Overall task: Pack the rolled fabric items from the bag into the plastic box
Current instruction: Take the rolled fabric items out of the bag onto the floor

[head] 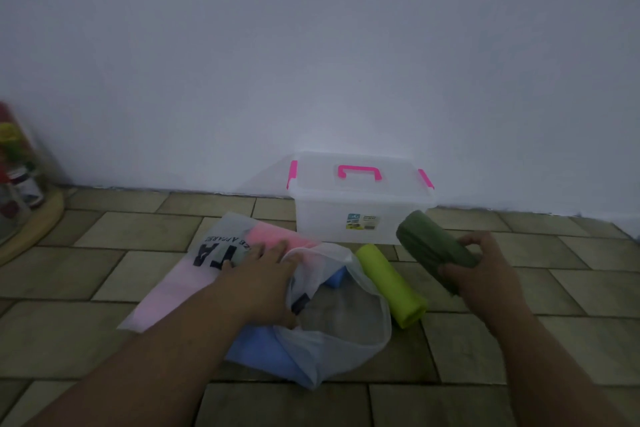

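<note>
Fingers and thumb of the right hand curl round a dark green fabric roll, which is tilted and overlaps the front right corner of the clear plastic box. The box's lid is shut, with pink latches, and it stands against the wall. Bare tiled floor lies to its right. The left hand presses flat with straight fingers on the translucent bag, which holds a pink roll and a blue roll. A lime-green roll lies between the bag and the right hand. Blurred bottles stand far left.
</note>
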